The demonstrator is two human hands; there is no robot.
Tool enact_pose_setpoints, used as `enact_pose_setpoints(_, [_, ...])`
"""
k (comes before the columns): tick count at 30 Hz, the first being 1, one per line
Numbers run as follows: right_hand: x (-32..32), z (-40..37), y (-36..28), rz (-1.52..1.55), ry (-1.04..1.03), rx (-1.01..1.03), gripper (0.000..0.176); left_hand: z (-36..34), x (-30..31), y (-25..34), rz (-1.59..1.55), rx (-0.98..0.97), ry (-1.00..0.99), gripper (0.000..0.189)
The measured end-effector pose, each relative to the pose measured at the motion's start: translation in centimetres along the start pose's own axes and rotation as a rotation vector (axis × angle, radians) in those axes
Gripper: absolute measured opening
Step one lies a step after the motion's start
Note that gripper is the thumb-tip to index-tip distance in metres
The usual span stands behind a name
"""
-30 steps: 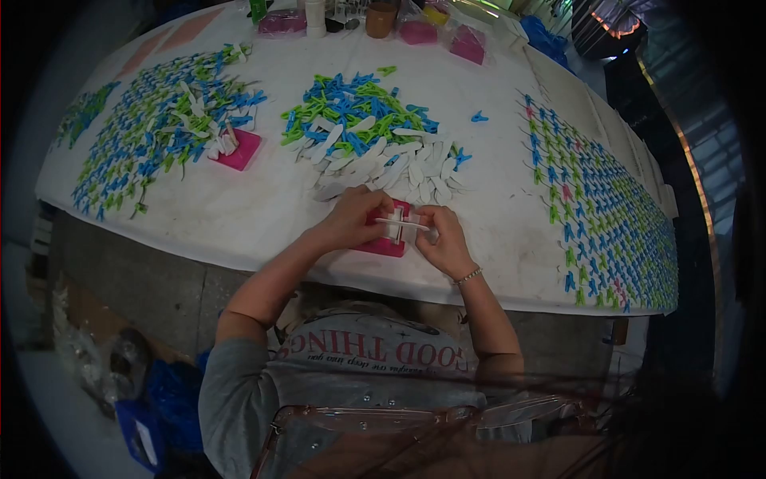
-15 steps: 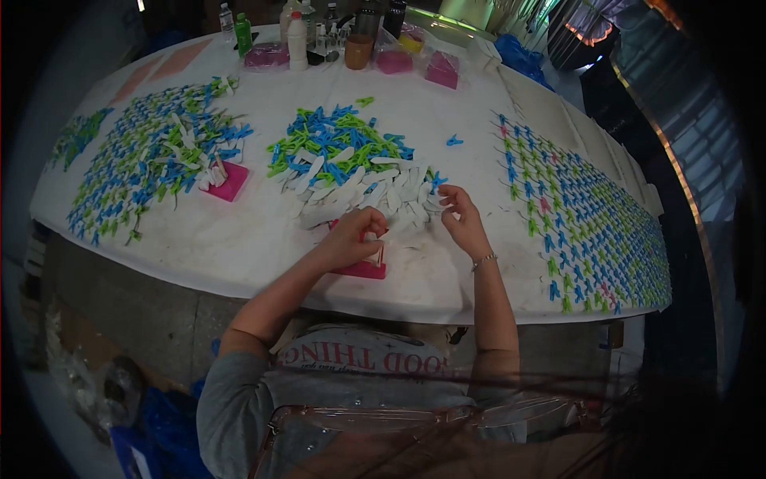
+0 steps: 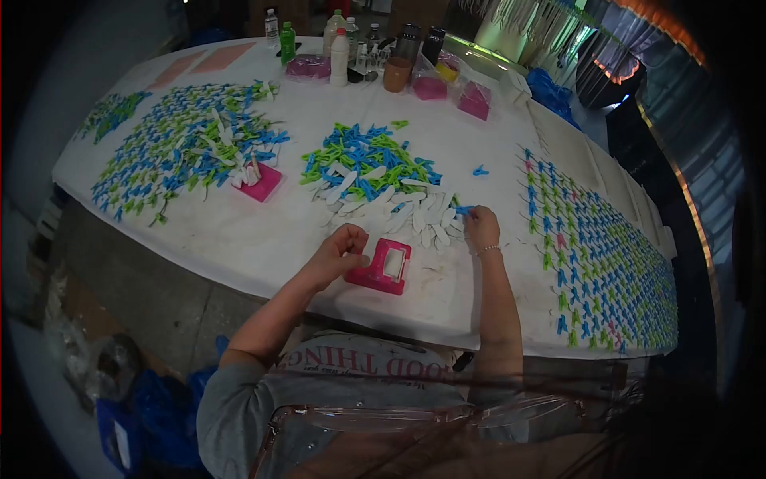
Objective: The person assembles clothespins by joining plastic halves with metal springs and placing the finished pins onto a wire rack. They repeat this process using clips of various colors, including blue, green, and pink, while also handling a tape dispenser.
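My right hand (image 3: 482,229) pinches a small blue plastic clip (image 3: 463,210) at the right edge of the pile of white oblong pieces (image 3: 431,219). Beside a pink holder (image 3: 375,279) that looks like a tape dispenser, with a white roll (image 3: 393,262) in it, is my left hand (image 3: 339,257). Its fingers are curled loosely, the thumb is apart from them, and I see nothing in it. Behind the white pieces lies a heap of blue and green clips (image 3: 371,160). One loose blue clip (image 3: 479,171) sits to the right of that heap.
Rows of blue, green and pink clips (image 3: 598,247) cover the table's right side. More clips (image 3: 171,128) spread over the left, by a second pink holder (image 3: 259,185). Bottles (image 3: 339,60), a brown cup (image 3: 396,74) and pink packages (image 3: 475,101) stand along the back of the white table (image 3: 239,247).
My left hand has moved off the pink holder to its left, uncovering the white roll. My right hand has closed on a blue clip. The whole view has shifted slightly.
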State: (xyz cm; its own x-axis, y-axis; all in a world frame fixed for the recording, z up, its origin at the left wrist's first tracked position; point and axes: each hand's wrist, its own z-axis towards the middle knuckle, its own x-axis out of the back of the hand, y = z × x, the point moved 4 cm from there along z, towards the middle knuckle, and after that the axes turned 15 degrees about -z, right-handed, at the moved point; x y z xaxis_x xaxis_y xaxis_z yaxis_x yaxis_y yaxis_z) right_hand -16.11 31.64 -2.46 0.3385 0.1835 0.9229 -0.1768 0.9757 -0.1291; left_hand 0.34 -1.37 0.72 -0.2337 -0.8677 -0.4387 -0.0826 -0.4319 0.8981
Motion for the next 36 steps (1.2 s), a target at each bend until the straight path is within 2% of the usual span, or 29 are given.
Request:
enact_pose_setpoints(2, [1.1, -1.1, -0.1, 0.076, 0.034, -0.033, 0.014, 0.2, 0.5, -0.6, -0.201, 0.021, -0.002, 0.033])
enact_pose_setpoints(4, [3.0, -2.7, -1.2, 0.153, 0.062, -0.073, 0.013, 0.3, 0.4, -0.6, -0.232, 0.029, 0.008, 0.033])
enact_pose_setpoints(6, [5.7, -4.5, -3.6, 0.598, 0.042, -0.18, 0.012, 0.4, 0.2, -0.6, -0.259, 0.04, 0.006, 0.032])
enact_pose_setpoints(7, [6.5, -5.6, -4.6, 0.599, 0.04, -0.185, 0.012, 0.5, 0.0, -0.6, -0.264, 0.035, -0.012, 0.032])
enact_pose_setpoints(9, [8.2, -7.8, -7.5, 0.914, 0.083, 0.045, 0.013, 0.7, -0.3, -0.6, -0.269, 0.038, -0.037, 0.032])
enact_pose_setpoints(15, [10.5, -12.4, -13.4, 1.114, 0.037, 0.173, 0.018, 0.2, -2.2, 0.2, -0.261, 0.041, -0.131, 0.037])
enact_pose_setpoints(21, [10.0, -13.2, -14.2, 1.104, -0.034, 0.184, 0.021, -0.4, -2.9, 0.7, -0.151, 0.008, -0.157, 0.041])
enact_pose_setpoints(23, [10.0, -13.2, -14.5, 1.1, -0.049, 0.176, 0.022, -0.5, -2.6, 0.1, -0.115, -0.034, -0.253, 0.038])
enact_pose_setpoints(31, [9.9, -13.3, -14.7, 1.088, -0.064, 0.18, 0.028, -0.8, -3.2, 0.3, -0.066, -0.06, -0.259, 0.038])
enact_pose_setpoints(33, [10.0, -13.3, -15.1, 1.197, -0.163, 0.132, 0.03, -0.7, -3.4, -0.1, -0.063, -0.026, -0.282, 0.038])
enact_pose_setpoints(34, [10.5, -13.3, -14.6, 1.169, -0.127, 0.095, 0.03, -0.6, -2.9, -0.3, -0.045, -0.055, -0.248, 0.039])
enact_pose_setpoints(36, [10.2, -13.9, -14.7, 1.422, -0.478, -0.027, 0.023, -0.5, -2.7, -0.7, -0.021, -0.057, -0.213, 0.039])
